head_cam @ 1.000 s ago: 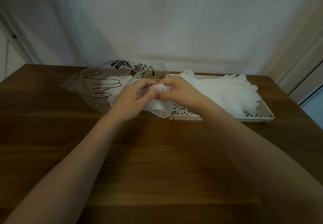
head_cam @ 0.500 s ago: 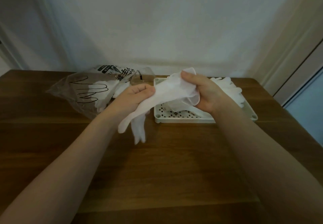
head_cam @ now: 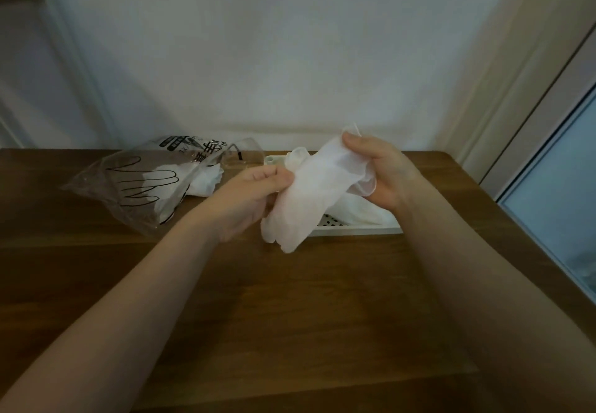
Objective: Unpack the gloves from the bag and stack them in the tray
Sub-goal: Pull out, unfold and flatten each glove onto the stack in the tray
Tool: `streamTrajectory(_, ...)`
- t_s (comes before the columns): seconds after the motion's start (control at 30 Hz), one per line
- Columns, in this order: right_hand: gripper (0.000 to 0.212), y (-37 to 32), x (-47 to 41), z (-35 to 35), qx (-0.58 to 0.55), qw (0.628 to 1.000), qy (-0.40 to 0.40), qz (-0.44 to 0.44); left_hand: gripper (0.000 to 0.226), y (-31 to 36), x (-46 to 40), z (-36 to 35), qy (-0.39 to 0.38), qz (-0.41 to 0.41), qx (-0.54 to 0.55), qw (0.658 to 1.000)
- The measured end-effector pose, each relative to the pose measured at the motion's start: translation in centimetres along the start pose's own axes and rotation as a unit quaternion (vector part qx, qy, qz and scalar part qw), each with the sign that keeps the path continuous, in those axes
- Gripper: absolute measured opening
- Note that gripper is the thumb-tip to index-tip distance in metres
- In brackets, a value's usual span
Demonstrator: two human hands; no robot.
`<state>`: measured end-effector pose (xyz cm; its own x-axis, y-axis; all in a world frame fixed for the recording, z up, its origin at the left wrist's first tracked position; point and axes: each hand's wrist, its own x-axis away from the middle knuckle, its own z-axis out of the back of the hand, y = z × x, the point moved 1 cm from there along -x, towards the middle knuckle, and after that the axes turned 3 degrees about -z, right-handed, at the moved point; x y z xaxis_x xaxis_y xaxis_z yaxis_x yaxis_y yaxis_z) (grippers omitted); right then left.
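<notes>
Both hands hold one thin white glove (head_cam: 309,193) in the air, just above the near edge of a white perforated tray (head_cam: 354,229). The left hand (head_cam: 248,199) pinches its middle; the right hand (head_cam: 383,177) grips the cuff. A second ago they were pulling it from the clear plastic bag (head_cam: 135,183) (more gloves remain inside). Laying it in the tray likely comes next.

Both bare forearms reach forward; the left hand (head_cam: 250,196) and the right hand (head_cam: 383,175) each pinch with curled fingers, raised.
</notes>
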<state>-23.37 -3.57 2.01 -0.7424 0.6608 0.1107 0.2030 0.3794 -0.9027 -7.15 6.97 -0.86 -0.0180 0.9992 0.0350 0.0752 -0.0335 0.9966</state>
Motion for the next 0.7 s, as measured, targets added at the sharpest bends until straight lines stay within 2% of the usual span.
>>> streamTrajectory(0.07,0.007,-0.4,0.2,0.7,-0.002,1.000,-0.015,0.024,0.014,0.5,0.1,0.0,-0.035,-0.014,0.037,0.999)
streamTrajectory(0.13,0.014,-0.8,0.4,1.2,-0.001,0.999,-0.024,0.047,0.013,1.0,0.1,-0.3,-0.088,0.006,0.033,0.996)
streamTrajectory(0.2,0.019,-1.1,0.4,1.3,0.035,0.996,-0.047,0.064,0.031,1.3,-0.4,-0.7,-0.112,0.048,-0.009,0.993)
streamTrajectory(0.27,0.014,-1.5,0.4,0.9,0.093,0.988,-0.096,0.072,0.059,1.6,-0.9,-1.6,-0.143,0.092,-0.031,0.985)
streamTrajectory(0.37,0.024,-1.7,0.5,0.3,0.191,0.968,-0.148,0.060,0.068,2.3,-1.4,-3.1,-0.178,0.113,-0.003,0.978)
streamTrajectory(0.43,0.021,-1.8,0.5,-0.3,0.252,0.959,-0.113,0.065,0.062,2.6,-1.8,-3.7,-0.169,0.090,-0.004,0.982)
streamTrajectory(0.53,0.038,-1.5,0.4,-0.4,0.319,0.943,0.020,0.091,0.048,2.6,-2.6,-4.1,-0.124,0.038,0.045,0.991)
streamTrajectory(0.6,0.053,-0.9,0.3,0.2,0.260,0.959,0.094,0.065,0.039,2.5,-3.1,-4.0,-0.060,0.004,0.099,0.993)
streamTrajectory(0.67,0.056,-0.1,0.8,0.7,0.187,0.977,0.099,-0.008,0.031,2.2,-3.5,-3.8,0.002,-0.029,0.125,0.992)
streamTrajectory(0.7,0.055,0.3,1.1,0.9,0.199,0.976,0.087,-0.027,0.030,2.0,-3.7,-3.7,0.028,-0.042,0.138,0.989)
